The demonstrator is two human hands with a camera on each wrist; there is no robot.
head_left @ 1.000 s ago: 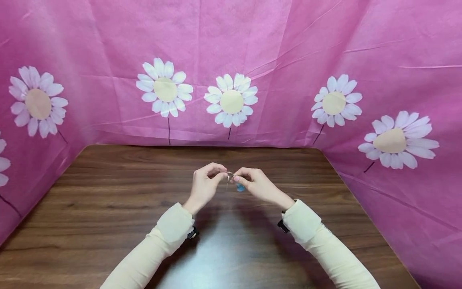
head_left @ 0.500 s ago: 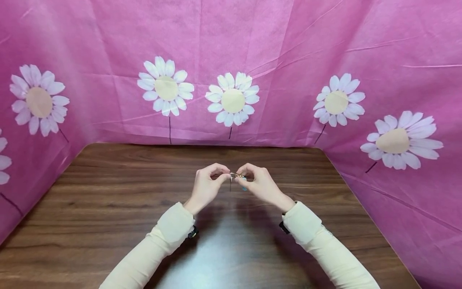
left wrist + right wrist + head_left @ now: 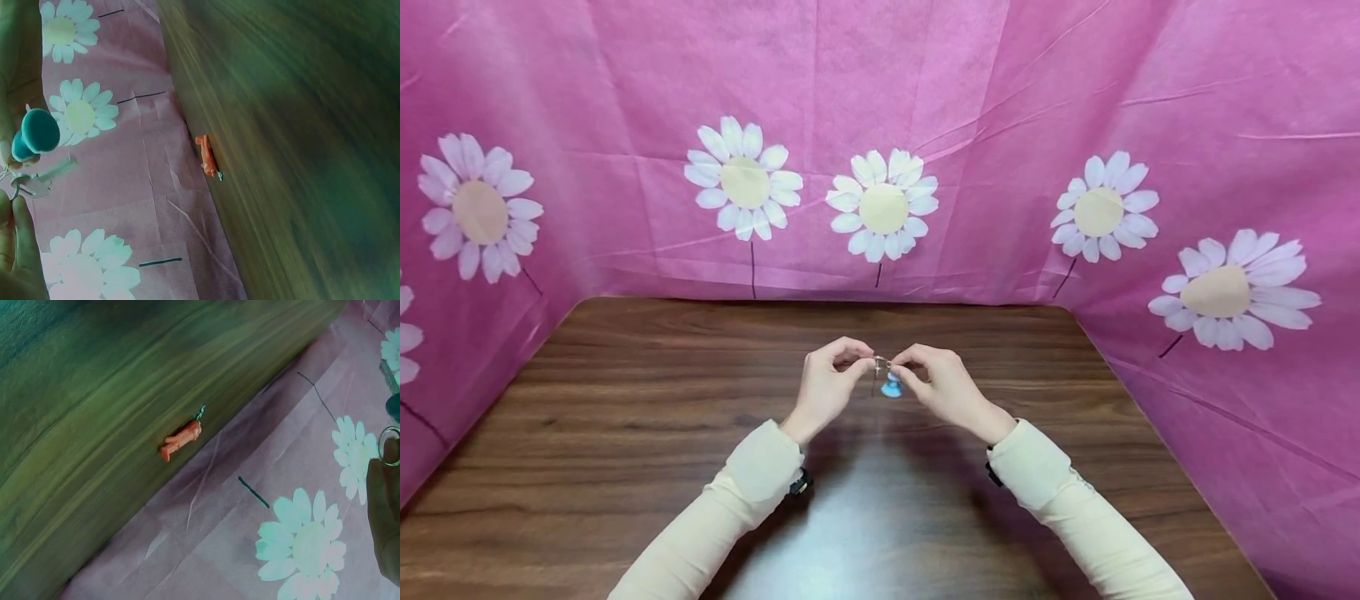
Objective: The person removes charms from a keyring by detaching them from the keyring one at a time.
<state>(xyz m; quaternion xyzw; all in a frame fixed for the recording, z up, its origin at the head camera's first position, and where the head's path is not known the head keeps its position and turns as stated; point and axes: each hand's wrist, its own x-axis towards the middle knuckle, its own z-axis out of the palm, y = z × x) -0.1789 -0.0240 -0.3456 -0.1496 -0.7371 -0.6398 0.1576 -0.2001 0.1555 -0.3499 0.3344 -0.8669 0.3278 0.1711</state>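
Above the middle of the brown wooden table, my two hands meet over a small metal key ring. My left hand pinches the ring from the left, and my right hand pinches it from the right. A small blue charm hangs beneath the ring. In the left wrist view the charm looks teal and bell-shaped, beside the ring and a thin metal piece. Part of the ring shows against a fingertip in the right wrist view.
Pink cloth with white daisies walls the table at the back and both sides. A small orange charm lies at the table's edge against the cloth, and the same orange charm shows in the right wrist view. Cream sleeves cover both forearms.
Both hands have stayed nearly in place on the ring. The blue charm, half hidden by the right fingers half a second ago, now hangs in plain sight below the ring.
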